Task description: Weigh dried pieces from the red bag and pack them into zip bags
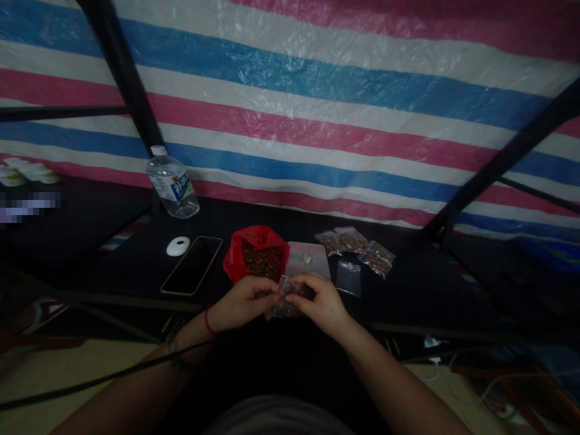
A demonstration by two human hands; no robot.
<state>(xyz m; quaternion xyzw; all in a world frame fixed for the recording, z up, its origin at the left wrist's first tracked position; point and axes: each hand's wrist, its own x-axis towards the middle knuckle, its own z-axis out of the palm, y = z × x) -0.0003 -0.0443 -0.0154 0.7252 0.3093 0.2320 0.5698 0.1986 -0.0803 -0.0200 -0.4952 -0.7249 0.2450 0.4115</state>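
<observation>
Between my two hands is a small clear zip bag [286, 309] with brown bits in its lower part. My left hand [248, 301] pinches its upper left edge, fingers closed. At the top right, my right hand [322, 302] grips the same bag between thumb and fingers. Just beyond them stands an open red plastic bag [231, 257] filled with brown granular pieces [260, 258]. To its right lies a pale, translucent flat sheet or bag [308, 257]. One flat clear zip bag [348, 279] rests to the right of my right hand.
Several filled zip bags [378, 258] lie at the back right. A phone [193, 266], a white rounded object [178, 246] and a clear plastic bottle [174, 184] are on the left of the black table [417, 296]. Dark frame bars and a striped sheet [290, 133] stand behind.
</observation>
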